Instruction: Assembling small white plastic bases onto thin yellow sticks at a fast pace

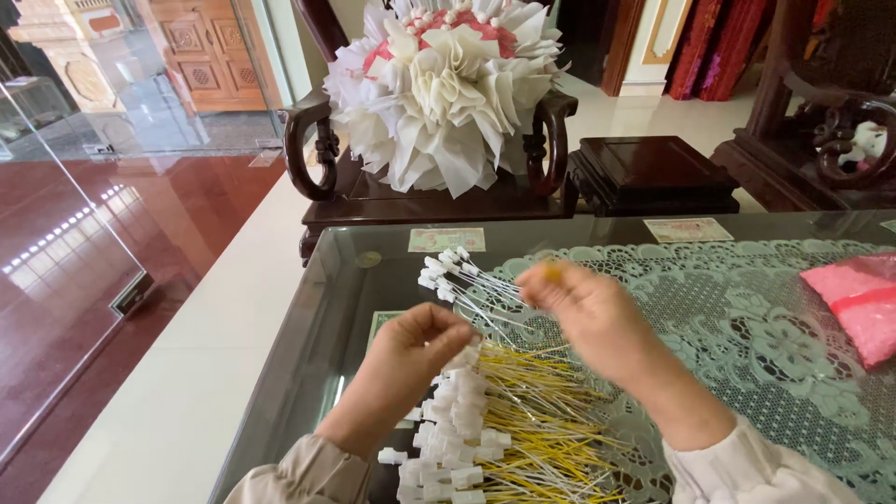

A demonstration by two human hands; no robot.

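Left hand [415, 350] pinches 1 white-capped stick [464, 357] above the pile [495, 429], steadying it. Right hand [583, 308] closes its grip on something small and yellow, blurred, beside the fanned white sticks [462, 280] on the glass desk [355, 280]; lace mat [747, 327] alongside.

A pink plastic bag [863, 303] lies at the right edge of the glass-topped table [373, 245], resting on the pale green lace cloth [747, 327]; a red band crosses it. No labels, signs or screens show anywhere else in the room.
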